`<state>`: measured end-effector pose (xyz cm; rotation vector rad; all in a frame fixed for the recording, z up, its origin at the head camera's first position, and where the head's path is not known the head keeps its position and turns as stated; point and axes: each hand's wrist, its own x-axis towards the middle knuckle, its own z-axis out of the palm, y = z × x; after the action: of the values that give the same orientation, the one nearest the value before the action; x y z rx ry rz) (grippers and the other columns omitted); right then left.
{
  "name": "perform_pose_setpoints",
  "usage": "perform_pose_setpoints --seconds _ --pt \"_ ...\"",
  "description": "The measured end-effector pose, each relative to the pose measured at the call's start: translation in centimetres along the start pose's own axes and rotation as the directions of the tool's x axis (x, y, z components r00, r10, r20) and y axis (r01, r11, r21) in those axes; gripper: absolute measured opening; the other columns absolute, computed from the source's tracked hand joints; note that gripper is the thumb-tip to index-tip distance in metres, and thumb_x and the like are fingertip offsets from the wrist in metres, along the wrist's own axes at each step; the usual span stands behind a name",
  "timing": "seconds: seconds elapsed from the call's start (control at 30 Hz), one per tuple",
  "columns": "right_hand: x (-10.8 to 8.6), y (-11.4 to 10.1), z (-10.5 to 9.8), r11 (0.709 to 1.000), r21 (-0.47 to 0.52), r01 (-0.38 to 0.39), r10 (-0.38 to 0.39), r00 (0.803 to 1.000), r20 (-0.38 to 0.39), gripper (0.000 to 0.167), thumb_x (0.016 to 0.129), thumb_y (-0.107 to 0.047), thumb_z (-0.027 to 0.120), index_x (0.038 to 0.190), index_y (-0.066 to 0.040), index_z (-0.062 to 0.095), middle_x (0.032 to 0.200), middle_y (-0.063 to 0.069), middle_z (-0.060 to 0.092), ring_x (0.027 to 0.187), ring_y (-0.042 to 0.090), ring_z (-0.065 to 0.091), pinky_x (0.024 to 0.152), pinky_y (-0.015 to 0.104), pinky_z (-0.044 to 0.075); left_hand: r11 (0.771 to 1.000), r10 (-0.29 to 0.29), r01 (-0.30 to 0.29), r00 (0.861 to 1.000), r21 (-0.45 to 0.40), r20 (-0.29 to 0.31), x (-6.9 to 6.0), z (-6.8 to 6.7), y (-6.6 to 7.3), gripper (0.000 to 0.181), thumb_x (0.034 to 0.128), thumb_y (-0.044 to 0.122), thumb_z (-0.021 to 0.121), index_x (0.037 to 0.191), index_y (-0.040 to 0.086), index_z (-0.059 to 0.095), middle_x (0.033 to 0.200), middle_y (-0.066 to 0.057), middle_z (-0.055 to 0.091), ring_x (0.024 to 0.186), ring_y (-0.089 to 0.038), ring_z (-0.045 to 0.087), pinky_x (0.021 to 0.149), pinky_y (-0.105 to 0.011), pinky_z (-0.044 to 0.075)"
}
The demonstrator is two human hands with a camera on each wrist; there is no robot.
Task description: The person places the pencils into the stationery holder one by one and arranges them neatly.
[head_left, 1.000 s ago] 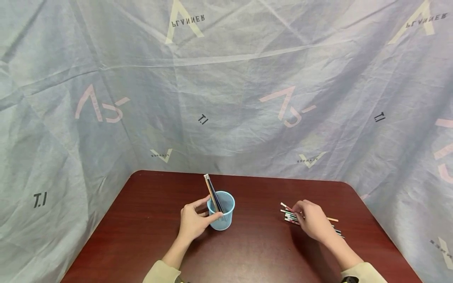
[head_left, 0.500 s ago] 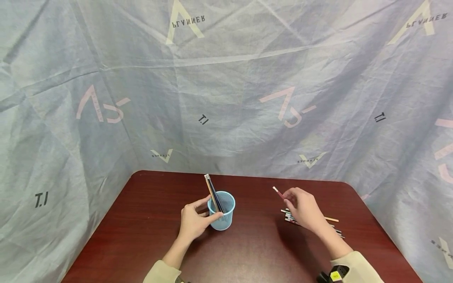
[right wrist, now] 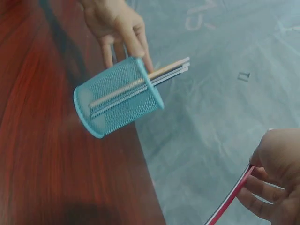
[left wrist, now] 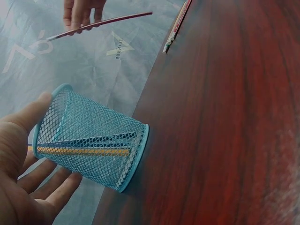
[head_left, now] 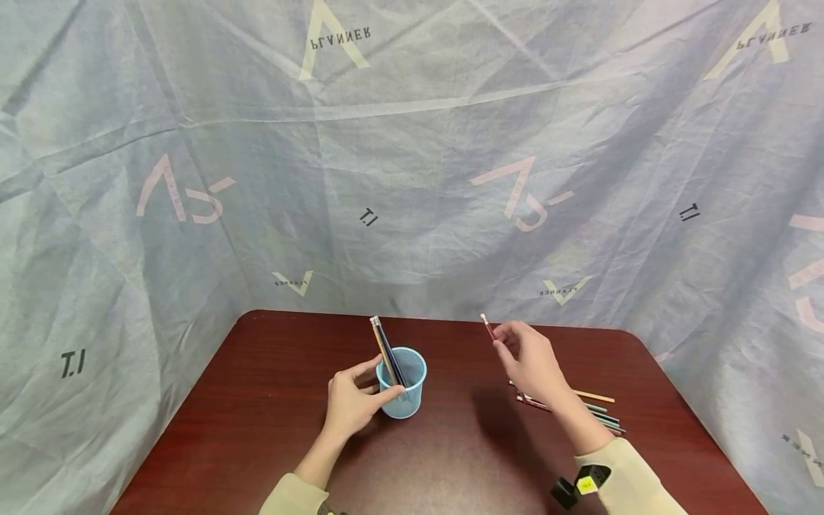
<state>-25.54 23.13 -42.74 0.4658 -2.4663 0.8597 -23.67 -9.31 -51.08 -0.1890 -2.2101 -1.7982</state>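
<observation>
A light-blue mesh pencil cup [head_left: 405, 405] stands upright on the table, left of the middle in the head view. My left hand [head_left: 350, 405] holds it at the rim, thumb on the near side and fingers behind. Several pencils [head_left: 384, 347], one yellow and others dark, lean inside with their pale ends up. To the right, my right hand [head_left: 533, 363] pinches a red pencil [head_left: 487, 325] above the tabletop, its white end pointing up and left. The left wrist view shows that red pencil [left wrist: 112, 20] apart from the cup; in the right wrist view its shaft [right wrist: 229, 199] runs below the fingers.
Beneath the right forearm lies a loose pile of pencils [head_left: 601, 413], partly hidden, with a yellow pencil [head_left: 595, 396] at its far side. The dark red-brown table [head_left: 283, 357] ends at a grey printed cloth [head_left: 425, 236] hanging behind and at the sides.
My right hand has lifted the red pencil off the pile and carried it up and to the left, its white end tilting more upright. The left hand and cup stay where they were.
</observation>
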Motion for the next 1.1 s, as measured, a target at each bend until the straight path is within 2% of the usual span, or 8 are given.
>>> perform_pose_setpoints --seconds 0.17,0.37,0.53,0.7,0.83,0.93,1.1 --pt "0.8 -1.2 0.6 0.999 0.037 0.016 -0.015 1.000 -0.016 0.014 0.095 0.000 0.075 0.104 -0.009 0.070 0.088 0.000 0.071 0.076 0.010 0.065 0.069 0.027 0.056 1.000 0.015 -0.015 1.000 -0.011 -0.001 0.0 0.1 -0.1 0.071 0.0681 0.023 0.103 0.132 0.009 0.076 0.115 -0.019 0.080 0.104 -0.040 0.079 0.083 -0.037 0.068" --pt "1.1 -2.3 1.4 0.996 0.061 0.070 -0.066 0.995 -0.069 0.015 0.094 0.001 0.075 0.105 -0.008 0.069 0.091 0.000 0.071 0.079 0.011 0.068 0.072 0.029 0.061 1.000 0.024 -0.024 1.000 0.008 0.018 0.2 0.2 -0.5 0.072 0.0692 0.022 0.103 0.134 0.012 0.075 0.116 -0.017 0.081 0.105 -0.036 0.080 0.083 -0.035 0.068" --pt "1.6 -3.1 1.8 0.988 0.114 0.103 -0.093 0.992 -0.091 0.011 0.098 -0.002 0.072 0.107 -0.008 0.068 0.096 0.005 0.071 0.084 0.012 0.070 0.076 0.029 0.063 0.995 0.075 -0.076 0.997 0.059 0.017 0.2 0.0 -0.3 0.070 0.0711 0.023 0.102 0.135 0.011 0.074 0.114 -0.016 0.081 0.105 -0.035 0.080 0.084 -0.039 0.068" --pt "2.0 -3.7 2.1 0.978 0.153 0.139 -0.120 0.985 -0.128 0.010 0.099 -0.004 0.072 0.108 -0.006 0.067 0.097 0.008 0.071 0.086 0.013 0.069 0.075 0.034 0.063 0.987 0.124 -0.122 0.992 0.101 -0.014 0.0 0.2 -0.2 0.070 0.0714 0.027 0.101 0.134 0.010 0.075 0.115 -0.015 0.081 0.106 -0.032 0.080 0.085 -0.041 0.068" --pt "2.2 -4.3 2.4 0.965 0.206 0.164 -0.134 0.979 -0.151 0.011 0.099 0.000 0.071 0.108 -0.004 0.066 0.098 0.007 0.070 0.089 0.016 0.069 0.081 0.039 0.065 0.988 0.105 -0.098 0.993 0.118 -0.055 -0.1 0.7 -0.1 0.071 0.0683 0.032 0.103 0.131 0.014 0.076 0.116 -0.008 0.081 0.105 -0.025 0.080 0.087 -0.035 0.068" --pt "2.6 -4.9 2.6 0.950 0.265 0.166 -0.124 0.978 -0.168 0.012 0.099 0.003 0.069 0.108 -0.003 0.065 0.099 0.007 0.070 0.093 0.017 0.069 0.081 0.036 0.066 0.990 0.099 -0.091 0.992 0.107 -0.075 -0.1 1.0 -0.1 0.071 0.0667 0.031 0.104 0.130 0.012 0.076 0.115 -0.008 0.080 0.106 -0.024 0.079 0.089 -0.036 0.067" --pt "3.4 -6.2 3.1 0.908 0.381 0.177 -0.115 0.977 -0.181 0.012 0.099 0.005 0.068 0.108 -0.002 0.063 0.099 0.009 0.070 0.093 0.020 0.070 0.076 0.018 0.060 0.991 0.104 -0.096 0.991 0.090 -0.088 -0.2 1.1 0.0 0.072 0.0664 0.030 0.104 0.129 0.010 0.076 0.112 -0.010 0.081 0.105 -0.026 0.079 0.089 -0.040 0.067"
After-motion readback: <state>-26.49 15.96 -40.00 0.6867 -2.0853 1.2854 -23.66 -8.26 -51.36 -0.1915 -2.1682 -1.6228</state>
